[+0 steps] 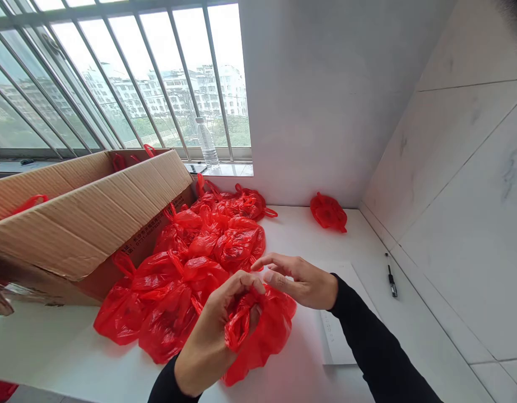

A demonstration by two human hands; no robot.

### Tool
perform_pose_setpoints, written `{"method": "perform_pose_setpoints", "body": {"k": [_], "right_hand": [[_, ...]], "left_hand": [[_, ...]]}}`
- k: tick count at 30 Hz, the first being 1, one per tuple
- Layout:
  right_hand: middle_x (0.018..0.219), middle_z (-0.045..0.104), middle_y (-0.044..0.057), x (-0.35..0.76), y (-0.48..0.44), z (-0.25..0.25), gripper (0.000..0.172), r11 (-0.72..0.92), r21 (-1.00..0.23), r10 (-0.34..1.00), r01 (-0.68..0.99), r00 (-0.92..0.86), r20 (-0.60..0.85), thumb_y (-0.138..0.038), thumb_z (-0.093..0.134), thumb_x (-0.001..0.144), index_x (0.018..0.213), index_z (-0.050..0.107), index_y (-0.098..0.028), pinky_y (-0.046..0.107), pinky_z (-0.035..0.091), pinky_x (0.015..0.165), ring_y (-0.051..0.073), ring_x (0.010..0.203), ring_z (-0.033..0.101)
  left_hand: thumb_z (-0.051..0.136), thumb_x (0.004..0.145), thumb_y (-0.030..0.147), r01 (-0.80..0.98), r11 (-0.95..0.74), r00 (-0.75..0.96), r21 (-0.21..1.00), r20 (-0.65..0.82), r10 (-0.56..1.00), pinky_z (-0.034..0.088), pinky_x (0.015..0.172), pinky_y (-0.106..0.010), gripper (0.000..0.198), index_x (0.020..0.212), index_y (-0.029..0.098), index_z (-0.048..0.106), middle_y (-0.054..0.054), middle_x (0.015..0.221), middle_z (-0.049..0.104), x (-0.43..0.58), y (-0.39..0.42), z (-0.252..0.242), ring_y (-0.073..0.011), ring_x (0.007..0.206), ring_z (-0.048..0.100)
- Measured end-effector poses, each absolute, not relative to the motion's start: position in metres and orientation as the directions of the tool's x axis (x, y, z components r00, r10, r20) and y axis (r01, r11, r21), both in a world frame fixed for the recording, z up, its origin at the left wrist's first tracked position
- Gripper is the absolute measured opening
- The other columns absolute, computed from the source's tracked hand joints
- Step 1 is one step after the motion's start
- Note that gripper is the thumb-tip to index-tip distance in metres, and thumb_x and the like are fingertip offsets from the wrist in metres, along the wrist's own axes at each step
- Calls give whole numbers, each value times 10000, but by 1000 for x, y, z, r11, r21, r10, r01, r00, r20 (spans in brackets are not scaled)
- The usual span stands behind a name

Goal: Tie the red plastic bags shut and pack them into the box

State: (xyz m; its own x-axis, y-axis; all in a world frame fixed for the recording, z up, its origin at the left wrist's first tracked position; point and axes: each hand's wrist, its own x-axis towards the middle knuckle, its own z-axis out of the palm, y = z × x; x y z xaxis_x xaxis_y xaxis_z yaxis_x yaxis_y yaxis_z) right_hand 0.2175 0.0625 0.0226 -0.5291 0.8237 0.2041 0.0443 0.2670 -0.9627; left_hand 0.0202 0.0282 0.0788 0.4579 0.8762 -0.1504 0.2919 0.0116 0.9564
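My left hand (208,336) is closed around the gathered neck of a red plastic bag (270,336). A loop of the bag bulges out between the thumb and fingers, and its body hangs to the right of the palm. Just above that bag is my right hand (308,282), thumb and forefinger apart, with nothing visible between them. Its other fingers are partly hidden. Beyond my hands, several knotted red plastic bags (169,313) lie heaped on the white table (296,358). What they contain cannot be made out.
At the left stands an open cardboard box (94,207) with red bags inside. One red bag (327,212) lies apart near the back wall. A white sheet or board (340,341) and a black pen-like tool (392,282) are at right. A clear bottle (206,143) stands on the windowsill.
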Motion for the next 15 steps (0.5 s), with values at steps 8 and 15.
{"method": "perform_pose_setpoints", "body": {"k": [8,15], "right_hand": [[515,405,-92,205,68,2,230,137,-991,771,13,-629,98,-286,458,959,1114,593,-184,192,270,412,70,429,326],[803,572,-14,197,71,-2,118,262,-965,806,20,-555,207,-289,572,895,827,561,-194,261,452,730,118,743,519]], "left_hand": [[566,850,150,574,-361,295,735,226,928,524,803,-307,322,1161,226,531,-63,1086,618,13,32,45,-194,954,634],[564,831,81,650,-420,225,633,368,902,505,865,-312,324,1107,250,563,-33,1084,575,8,36,44,-183,1007,607]]}}
